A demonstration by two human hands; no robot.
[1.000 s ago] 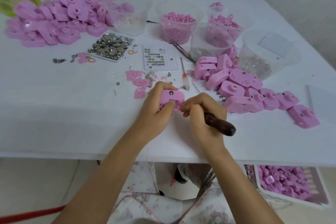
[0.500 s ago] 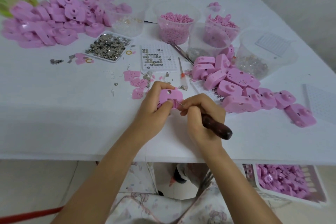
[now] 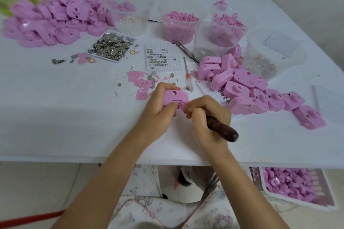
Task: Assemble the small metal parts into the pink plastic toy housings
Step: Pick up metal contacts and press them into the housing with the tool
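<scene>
White table (image 3: 55, 121) bears everything. One heap of pink housings (image 3: 50, 22) lies far beyond the left hand (image 3: 160, 115), another heap (image 3: 247, 95) just right of the right hand (image 3: 208, 122); which are finished I cannot tell, so I judge much work remains. A tray of metal parts (image 3: 111, 47), well stocked, sits ahead of the left hand. That hand grasps one housing (image 3: 175, 96); the right grips a wooden-handled awl (image 3: 223, 130), its tip at the housing's slot.

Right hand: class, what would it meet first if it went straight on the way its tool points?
Probably the housing in the left hand; the right hand aims the tool tip at its slot.
</scene>
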